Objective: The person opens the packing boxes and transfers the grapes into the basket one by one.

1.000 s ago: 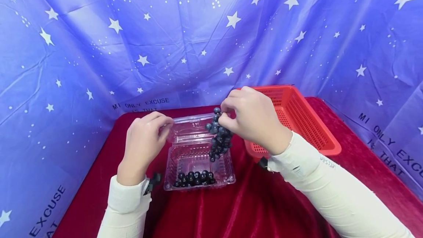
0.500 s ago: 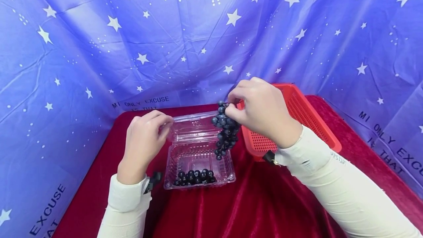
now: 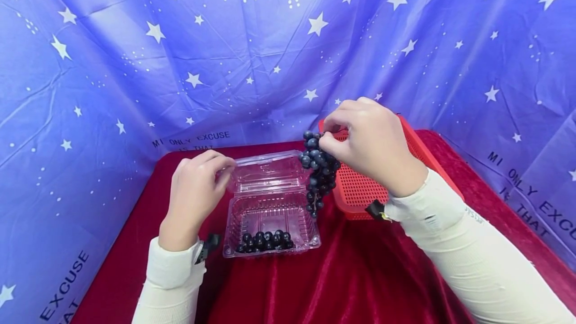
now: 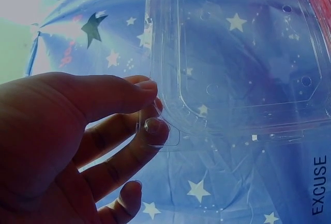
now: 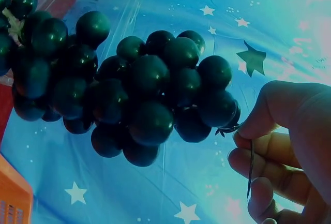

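A bunch of dark grapes (image 3: 320,169) hangs in the air between the plastic box and the basket. My right hand (image 3: 369,144) pinches its stem between thumb and fingers, which the right wrist view shows closely at the stem (image 5: 232,128). On the table stands a clear plastic clamshell box (image 3: 270,216) with its lid raised. My left hand (image 3: 195,194) pinches the left corner of that lid (image 4: 248,53). More dark grapes (image 3: 265,241) lie along the near side inside the box.
A red perforated basket (image 3: 360,191) stands right of the box, partly hidden behind my right hand. Dark red velvet cloth (image 3: 342,274) covers the table. A blue star-printed curtain (image 3: 252,54) hangs behind and at both sides.
My right hand has carried the grape bunch rightward and slightly up, from over the box toward the basket. My left hand has kept its hold on the lid in the same place.
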Available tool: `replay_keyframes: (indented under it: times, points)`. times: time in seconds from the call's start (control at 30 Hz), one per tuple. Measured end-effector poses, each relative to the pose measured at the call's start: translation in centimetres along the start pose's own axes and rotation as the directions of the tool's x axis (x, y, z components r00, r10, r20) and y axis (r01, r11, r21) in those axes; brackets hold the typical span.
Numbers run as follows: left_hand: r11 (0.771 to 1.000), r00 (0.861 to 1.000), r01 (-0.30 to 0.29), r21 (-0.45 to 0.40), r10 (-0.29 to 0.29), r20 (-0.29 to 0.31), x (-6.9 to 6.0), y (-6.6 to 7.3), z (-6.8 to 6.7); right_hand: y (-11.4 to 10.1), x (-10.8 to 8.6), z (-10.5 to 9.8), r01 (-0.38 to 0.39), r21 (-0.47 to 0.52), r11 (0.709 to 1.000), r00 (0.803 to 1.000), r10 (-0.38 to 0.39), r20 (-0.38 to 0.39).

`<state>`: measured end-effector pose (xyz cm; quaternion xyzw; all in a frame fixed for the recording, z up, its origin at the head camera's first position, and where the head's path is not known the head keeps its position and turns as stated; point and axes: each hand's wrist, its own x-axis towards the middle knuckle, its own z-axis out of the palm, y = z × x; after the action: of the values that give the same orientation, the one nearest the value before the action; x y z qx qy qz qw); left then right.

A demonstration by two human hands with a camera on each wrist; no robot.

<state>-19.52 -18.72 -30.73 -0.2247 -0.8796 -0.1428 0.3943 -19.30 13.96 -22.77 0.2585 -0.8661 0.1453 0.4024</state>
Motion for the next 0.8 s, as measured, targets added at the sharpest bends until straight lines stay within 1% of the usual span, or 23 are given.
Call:
replay_keyframes:
  times: [0.33, 0.57, 0.8]
  points:
    - [1.0, 1.0, -0.009, -0.003, 0.009, 0.001, 0.1, 0.0, -0.1, 1.2, 0.1, -1.0, -0.056, -0.008, 0.998, 0.998, 0.056, -0.002]
    - [1.0, 1.0, 0.002, 0.001, -0.002, 0.008, 0.0, 0.1, -0.1, 2.3, -0.1, -1.7, -0.103, -0.013, 0.995, 0.994, 0.102, -0.027]
    - [1.0, 1.0, 0.004, 0.001, -0.004, 0.01, 0.0, 0.1, -0.1, 3.5, -0.6, -2.1, -0.151, 0.0, 0.989, 0.987, 0.151, -0.057]
